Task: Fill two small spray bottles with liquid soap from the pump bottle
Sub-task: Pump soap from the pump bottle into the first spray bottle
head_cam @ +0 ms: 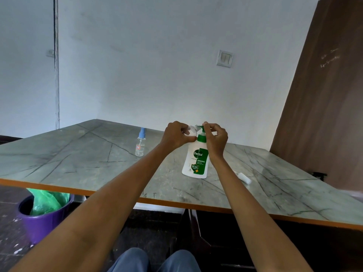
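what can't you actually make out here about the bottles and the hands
- Small bottle in the left hand, head view: fingers cover most of it; fill level unreadable.
- Pump bottle nozzle: hidden behind the right hand; whether soap flows is unclear.
- Spray bottle label: too small to read.
- White piece on the table: blurred, partly behind the right forearm.

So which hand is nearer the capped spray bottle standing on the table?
Left. The left hand is just right of the capped spray bottle; the right hand is farther right, beyond the pump bottle.
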